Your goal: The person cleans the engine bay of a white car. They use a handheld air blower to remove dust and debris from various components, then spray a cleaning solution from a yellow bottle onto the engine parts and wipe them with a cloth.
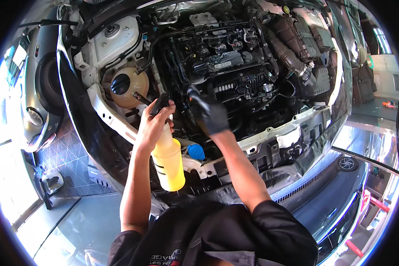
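In my bare left hand (154, 123) is a trigger spray bottle (169, 163) of yellow liquid, its black spray head (159, 105) pointing toward the engine bay. My right hand (212, 114) wears a black glove and is blurred. It seems closed around a dark slender tool (199, 98), perhaps a brush, over the engine's left side. Wet patches and whitish residue show on the black engine cover (224, 61). Left of the bottle's nozzle sits a round coolant expansion tank (138, 81) with a black cap (120, 84). A blue washer-fluid cap (196, 152) lies between my forearms.
Dark covers (86, 116) drape the left fender. A white front crossmember (269, 133) runs along the bay's near edge. A ribbed air intake hose (284, 53) lies at right. Other cars stand on both sides, a silver one (36, 89) and a dark one (326, 199).
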`<state>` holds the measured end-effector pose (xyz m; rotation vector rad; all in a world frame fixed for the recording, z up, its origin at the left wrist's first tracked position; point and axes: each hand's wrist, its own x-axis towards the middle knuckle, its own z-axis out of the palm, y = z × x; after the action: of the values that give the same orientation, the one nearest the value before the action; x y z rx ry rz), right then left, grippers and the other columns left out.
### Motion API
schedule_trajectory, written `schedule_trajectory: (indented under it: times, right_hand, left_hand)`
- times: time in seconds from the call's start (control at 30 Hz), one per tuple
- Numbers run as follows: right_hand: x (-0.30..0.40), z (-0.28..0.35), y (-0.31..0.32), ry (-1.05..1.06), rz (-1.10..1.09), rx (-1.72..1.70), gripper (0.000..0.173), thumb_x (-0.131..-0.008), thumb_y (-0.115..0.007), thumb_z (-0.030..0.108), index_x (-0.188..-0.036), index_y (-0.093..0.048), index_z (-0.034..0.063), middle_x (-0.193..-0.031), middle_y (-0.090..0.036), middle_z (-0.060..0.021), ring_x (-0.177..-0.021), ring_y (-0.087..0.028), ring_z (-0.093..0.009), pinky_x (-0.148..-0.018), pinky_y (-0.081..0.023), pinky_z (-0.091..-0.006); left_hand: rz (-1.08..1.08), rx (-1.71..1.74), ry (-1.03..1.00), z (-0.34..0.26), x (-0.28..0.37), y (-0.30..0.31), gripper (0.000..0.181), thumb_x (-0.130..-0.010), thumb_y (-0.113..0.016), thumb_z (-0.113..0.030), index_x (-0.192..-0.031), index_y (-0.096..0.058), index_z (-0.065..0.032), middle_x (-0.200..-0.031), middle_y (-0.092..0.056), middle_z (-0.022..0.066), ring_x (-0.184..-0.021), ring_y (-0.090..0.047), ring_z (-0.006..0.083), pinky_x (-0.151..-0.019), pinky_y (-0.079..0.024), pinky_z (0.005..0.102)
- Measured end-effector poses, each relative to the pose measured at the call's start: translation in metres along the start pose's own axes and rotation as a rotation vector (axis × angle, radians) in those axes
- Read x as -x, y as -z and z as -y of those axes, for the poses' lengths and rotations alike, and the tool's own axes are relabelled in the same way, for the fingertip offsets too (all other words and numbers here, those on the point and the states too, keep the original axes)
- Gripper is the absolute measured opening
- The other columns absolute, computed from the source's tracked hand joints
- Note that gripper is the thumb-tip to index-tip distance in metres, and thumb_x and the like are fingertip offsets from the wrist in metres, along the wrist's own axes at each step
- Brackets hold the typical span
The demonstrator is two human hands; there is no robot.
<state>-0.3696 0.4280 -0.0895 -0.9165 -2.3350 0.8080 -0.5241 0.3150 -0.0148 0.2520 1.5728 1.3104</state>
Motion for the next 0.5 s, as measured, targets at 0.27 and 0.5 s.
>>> schedule_trajectory:
  times: [0.27, 0.5]
  right_hand:
    - [0.036, -0.080, -0.019, -0.087, -0.096, -0.193, 0.024, -0.087, -0.062, 0.006, -0.110, -0.069, 0.0075, -0.102, -0.069, -0.0156, -0.090, -0.068, -0.036, -0.077, -0.054, -0.0413]
    - [0.029, -0.067, -0.009, -0.072, -0.060, -0.122, 0.029, -0.084, -0.062, 0.009, -0.112, -0.068, 0.0086, -0.104, -0.067, -0.0177, -0.088, -0.066, -0.038, -0.078, -0.053, -0.0445]
  left_hand:
    - [0.110, -0.401, -0.112, 0.040, -0.040, -0.024, 0.026, -0.090, -0.064, -0.027, -0.099, -0.065, -0.0029, -0.090, -0.062, 0.0041, -0.069, -0.056, 0.0109, -0.054, -0.054, 0.0268]
    - [0.032, -0.641, -0.105, 0.035, -0.037, -0.059, 0.024, -0.086, -0.059, -0.022, -0.089, -0.061, 0.0012, -0.069, -0.062, 0.0123, -0.066, -0.061, 0.0230, -0.066, -0.048, 0.0347]
